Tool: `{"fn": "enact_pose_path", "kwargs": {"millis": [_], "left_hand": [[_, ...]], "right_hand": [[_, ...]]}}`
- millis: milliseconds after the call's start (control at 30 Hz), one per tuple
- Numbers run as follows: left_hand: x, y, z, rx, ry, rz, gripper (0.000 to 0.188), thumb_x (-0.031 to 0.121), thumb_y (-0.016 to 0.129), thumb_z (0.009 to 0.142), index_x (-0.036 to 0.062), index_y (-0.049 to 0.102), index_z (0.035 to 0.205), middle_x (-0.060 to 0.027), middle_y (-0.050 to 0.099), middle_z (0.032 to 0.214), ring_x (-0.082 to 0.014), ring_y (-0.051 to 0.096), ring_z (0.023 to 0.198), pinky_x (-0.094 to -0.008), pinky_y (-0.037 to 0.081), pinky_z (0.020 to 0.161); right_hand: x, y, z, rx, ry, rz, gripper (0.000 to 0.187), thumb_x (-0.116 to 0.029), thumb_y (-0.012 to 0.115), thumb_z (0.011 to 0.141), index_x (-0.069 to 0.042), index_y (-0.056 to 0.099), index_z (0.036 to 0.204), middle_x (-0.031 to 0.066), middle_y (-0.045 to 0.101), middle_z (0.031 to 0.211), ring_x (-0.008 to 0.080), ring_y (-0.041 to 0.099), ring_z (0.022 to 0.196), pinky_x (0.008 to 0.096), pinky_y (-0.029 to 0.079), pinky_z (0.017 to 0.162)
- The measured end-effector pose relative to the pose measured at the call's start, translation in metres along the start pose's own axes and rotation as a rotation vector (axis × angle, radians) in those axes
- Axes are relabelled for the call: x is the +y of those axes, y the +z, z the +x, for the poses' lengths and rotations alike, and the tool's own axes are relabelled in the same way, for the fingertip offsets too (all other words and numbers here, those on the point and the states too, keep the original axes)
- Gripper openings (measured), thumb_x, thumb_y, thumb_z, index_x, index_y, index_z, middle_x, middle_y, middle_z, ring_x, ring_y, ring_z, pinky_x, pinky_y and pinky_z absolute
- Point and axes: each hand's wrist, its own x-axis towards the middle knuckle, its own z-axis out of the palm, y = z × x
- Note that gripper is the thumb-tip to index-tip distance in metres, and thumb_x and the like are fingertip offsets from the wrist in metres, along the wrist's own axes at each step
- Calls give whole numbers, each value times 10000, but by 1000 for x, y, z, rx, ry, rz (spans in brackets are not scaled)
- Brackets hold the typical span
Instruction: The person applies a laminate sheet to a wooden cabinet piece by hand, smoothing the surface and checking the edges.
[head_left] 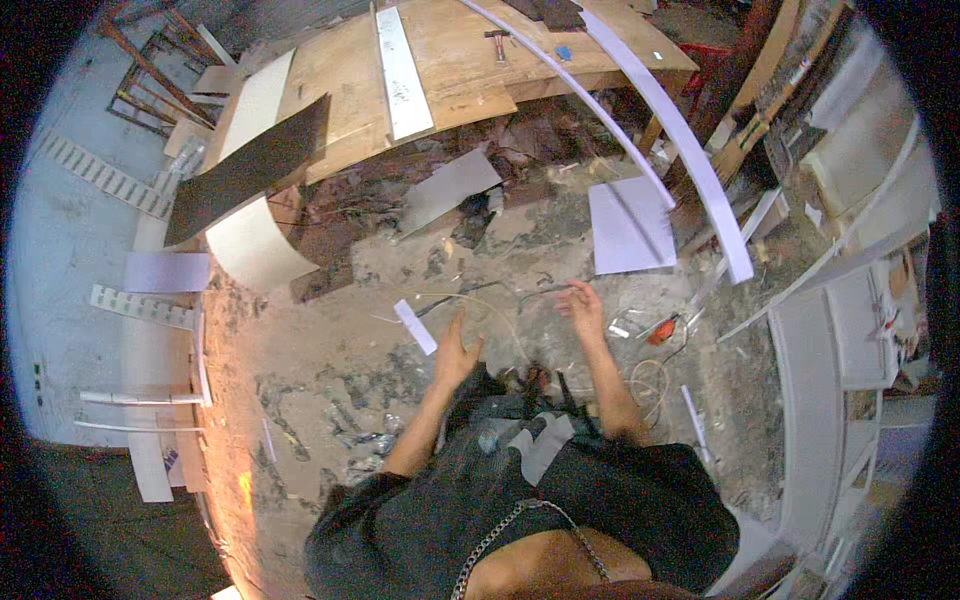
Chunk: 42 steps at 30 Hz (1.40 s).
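Both my hands reach out over the dirt floor in front of me. My left hand (455, 350) is raised with its fingers apart and holds nothing; a thin pale cord (487, 305) loops on the ground just beyond it. A small white strip (415, 327) lies to its left. My right hand (583, 305) is further out, with its fingers curled at the end of a thin dark wire (540, 292) that runs off to the left.
A wooden workbench (450, 60) stands ahead with a long white strip (403, 75) on it. A white sheet (630, 225), a grey panel (445, 188), an orange tool (660, 328) and a coiled cord (650, 380) lie about. A white cabinet (830, 380) stands at the right.
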Motion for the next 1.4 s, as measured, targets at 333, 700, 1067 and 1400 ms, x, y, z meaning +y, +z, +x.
{"fn": "enact_pose_path", "kwargs": {"millis": [333,700,1067,1400], "left_hand": [[79,12,420,-83,497,486,834,555,479,888,37,197,1477,-226,237,1504,-407,257,1371,-555,271,1075],[99,77,844,-298,646,736,869,655,348,894,95,93,1508,-138,184,1547,-315,108,1440,-545,76,1149],[87,48,899,-427,802,631,861,706,348,855,205,117,1515,-132,187,1549,-319,84,1446,-579,-5,1141],[98,71,923,-392,826,602,819,688,385,850,238,184,1504,-133,196,1543,-314,127,1438,-562,-5,1150]], "right_hand": [[6,-22,203,258,180,48,279,-108,519,937,-25,550,1202,101,653,959,165,640,813,276,526,695],[-23,-1,508,463,241,47,324,-274,522,962,-52,560,1195,94,642,969,194,643,816,298,524,687],[22,11,691,555,382,80,245,-220,529,949,-71,592,1132,84,661,927,216,662,782,323,540,656],[13,25,710,581,419,119,252,-223,550,933,-47,581,1111,106,668,901,215,671,742,331,536,620]]}}
